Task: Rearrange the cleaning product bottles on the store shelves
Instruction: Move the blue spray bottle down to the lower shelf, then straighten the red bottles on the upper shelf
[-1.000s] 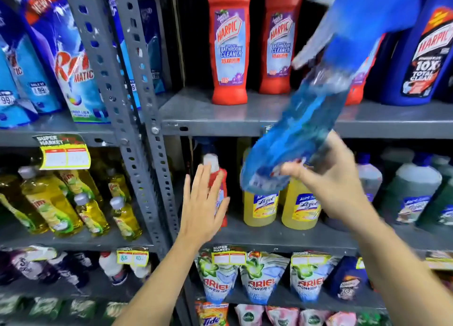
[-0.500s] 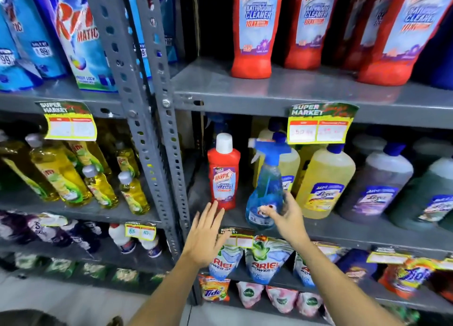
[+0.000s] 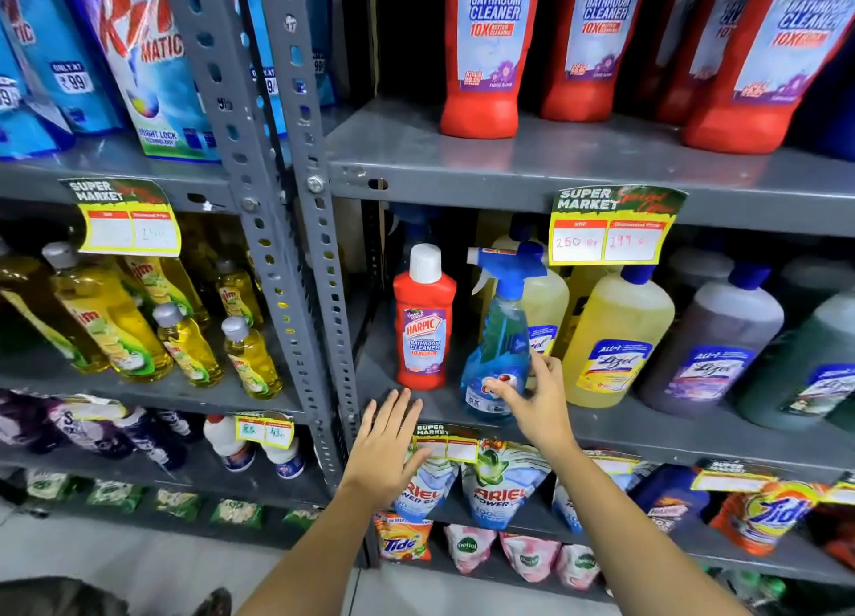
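Observation:
A blue spray bottle stands upright on the middle grey shelf, between a small red Harpic bottle and yellow Lizol bottles. My right hand is at its lower right side, with fingertips on the base and label. My left hand hovers flat, fingers spread, in front of the shelf edge below the red Harpic bottle, holding nothing.
Large red Harpic bottles fill the shelf above. Grey and green Lizol bottles stand to the right. Yellow dish-soap bottles sit on the left rack beyond the perforated steel uprights. Ariel pouches hang below.
The spray bottle came down from up high and now stands on the middle shelf. My right hand's grip has loosened to fingertips at its base. The view tilted downward.

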Action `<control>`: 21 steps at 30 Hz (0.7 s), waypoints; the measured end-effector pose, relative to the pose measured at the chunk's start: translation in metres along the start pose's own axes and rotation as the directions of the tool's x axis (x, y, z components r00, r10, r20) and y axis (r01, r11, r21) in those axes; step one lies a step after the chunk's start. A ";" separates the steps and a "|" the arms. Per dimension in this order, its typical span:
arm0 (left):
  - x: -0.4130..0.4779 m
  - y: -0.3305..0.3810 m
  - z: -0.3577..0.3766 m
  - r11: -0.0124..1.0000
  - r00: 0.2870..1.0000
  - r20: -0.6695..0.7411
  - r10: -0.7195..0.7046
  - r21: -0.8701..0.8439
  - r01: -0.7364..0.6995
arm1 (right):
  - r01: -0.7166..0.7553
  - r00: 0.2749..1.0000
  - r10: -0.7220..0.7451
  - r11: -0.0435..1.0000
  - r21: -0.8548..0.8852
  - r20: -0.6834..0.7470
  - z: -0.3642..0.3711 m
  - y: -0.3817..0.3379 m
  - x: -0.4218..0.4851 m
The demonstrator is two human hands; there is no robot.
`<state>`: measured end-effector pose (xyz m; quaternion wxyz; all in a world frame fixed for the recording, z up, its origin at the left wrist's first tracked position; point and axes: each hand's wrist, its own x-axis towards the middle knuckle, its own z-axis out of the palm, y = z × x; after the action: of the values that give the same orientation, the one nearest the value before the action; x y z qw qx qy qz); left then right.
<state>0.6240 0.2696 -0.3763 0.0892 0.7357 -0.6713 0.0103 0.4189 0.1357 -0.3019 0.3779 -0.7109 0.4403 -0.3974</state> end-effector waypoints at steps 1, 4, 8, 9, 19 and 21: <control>0.000 0.000 0.000 1.000 1.000 0.002 0.003 -0.002 -0.003 | -0.013 1.000 0.013 1.000 -0.020 -0.001 -0.001 -0.001 0.002; -0.001 -0.001 -0.001 1.000 1.000 0.011 0.011 0.008 -0.011 | -0.039 0.999 0.039 0.998 -0.058 0.007 -0.003 -0.005 0.000; -0.002 0.001 -0.005 0.999 1.000 -0.008 0.010 0.033 -0.010 | -0.043 0.968 0.013 0.992 -0.115 -0.249 0.000 -0.011 -0.016; -0.003 0.001 -0.005 0.999 1.000 -0.009 0.008 0.040 -0.007 | -0.003 0.946 -0.045 0.989 -0.149 -0.320 0.001 -0.016 -0.020; -0.002 -0.003 -0.001 0.996 0.999 0.037 0.004 0.085 -0.007 | 0.246 0.969 -0.237 0.946 -0.212 0.066 0.067 -0.099 0.003; -0.002 -0.004 -0.001 0.996 1.000 0.028 0.012 0.092 -0.014 | 0.052 0.998 -0.055 0.992 -0.113 -0.027 0.085 -0.102 0.009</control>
<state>0.6279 0.2719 -0.3759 0.0459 0.7347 -0.6761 0.0317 0.5314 0.1768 -0.2428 0.3199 -0.7366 0.4482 -0.3927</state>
